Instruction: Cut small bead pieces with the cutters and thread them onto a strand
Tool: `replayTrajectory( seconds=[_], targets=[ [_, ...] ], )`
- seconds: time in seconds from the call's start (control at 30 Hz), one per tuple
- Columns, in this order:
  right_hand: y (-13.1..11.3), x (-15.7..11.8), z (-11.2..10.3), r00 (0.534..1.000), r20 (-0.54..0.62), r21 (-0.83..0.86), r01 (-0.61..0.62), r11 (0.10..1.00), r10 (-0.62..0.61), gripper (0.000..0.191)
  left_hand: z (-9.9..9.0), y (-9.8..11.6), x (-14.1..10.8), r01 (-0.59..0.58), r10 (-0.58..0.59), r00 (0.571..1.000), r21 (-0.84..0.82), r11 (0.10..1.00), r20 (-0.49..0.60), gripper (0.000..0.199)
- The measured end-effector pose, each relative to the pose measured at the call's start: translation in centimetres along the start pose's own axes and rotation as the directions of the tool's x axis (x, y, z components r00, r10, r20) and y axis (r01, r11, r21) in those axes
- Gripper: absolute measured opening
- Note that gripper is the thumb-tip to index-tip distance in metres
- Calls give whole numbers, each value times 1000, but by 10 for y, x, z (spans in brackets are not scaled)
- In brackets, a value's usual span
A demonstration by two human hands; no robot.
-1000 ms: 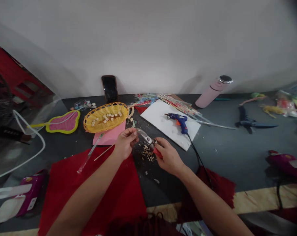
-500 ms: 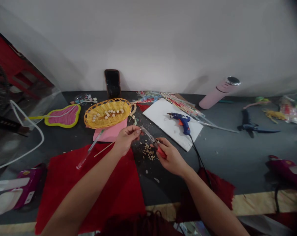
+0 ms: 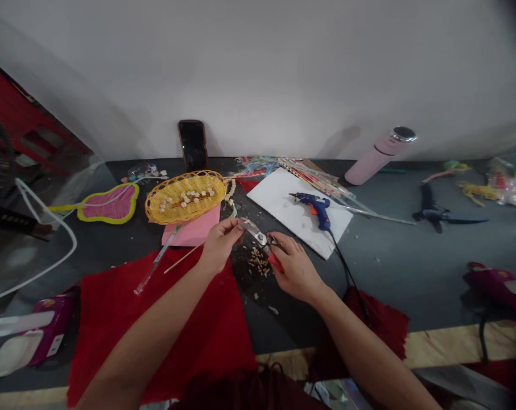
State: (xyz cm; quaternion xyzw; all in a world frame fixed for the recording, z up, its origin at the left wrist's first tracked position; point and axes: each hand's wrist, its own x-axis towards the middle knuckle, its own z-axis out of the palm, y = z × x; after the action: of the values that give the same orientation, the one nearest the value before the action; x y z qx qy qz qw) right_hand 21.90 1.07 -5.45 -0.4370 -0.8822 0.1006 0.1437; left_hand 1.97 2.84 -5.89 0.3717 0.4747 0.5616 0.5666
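My right hand [image 3: 295, 266] is wrapped round the red handles of a pair of cutters [image 3: 261, 238], whose metal jaws point up and left. At the jaws' tip, my left hand [image 3: 218, 244] pinches the end of a thin wooden stick [image 3: 183, 258], which runs down and left behind the hand. Small cut pieces [image 3: 258, 262] lie on the dark table below the cutters. Left of them, a yellow woven basket [image 3: 185, 212] holds several pale small pieces and rests partly on pink paper [image 3: 207, 226].
A blue glue gun [image 3: 317, 208] lies on a white board [image 3: 266, 196]. Red cloth [image 3: 155, 319] covers the front left. A phone [image 3: 193, 143] leans on the wall. A pink bottle [image 3: 379, 156], wrapped straws [image 3: 321, 181] and a dark bird-like figure [image 3: 432, 212] stand or lie behind and right.
The cutters have turned slightly and their metal pivot now shows more plainly. My right hand has rotated a little, palm further down. My left hand keeps its pinch.
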Motion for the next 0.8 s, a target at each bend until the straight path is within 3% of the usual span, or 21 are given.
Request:
replayTrajectory(
  seconds=[0.8],
  targets=[
    [2, -1, 8, 997, -55, 129, 69, 989, -62, 34, 0, 2, -2, -108, 107, 994, 198, 974, 17, 15]
  ],
)
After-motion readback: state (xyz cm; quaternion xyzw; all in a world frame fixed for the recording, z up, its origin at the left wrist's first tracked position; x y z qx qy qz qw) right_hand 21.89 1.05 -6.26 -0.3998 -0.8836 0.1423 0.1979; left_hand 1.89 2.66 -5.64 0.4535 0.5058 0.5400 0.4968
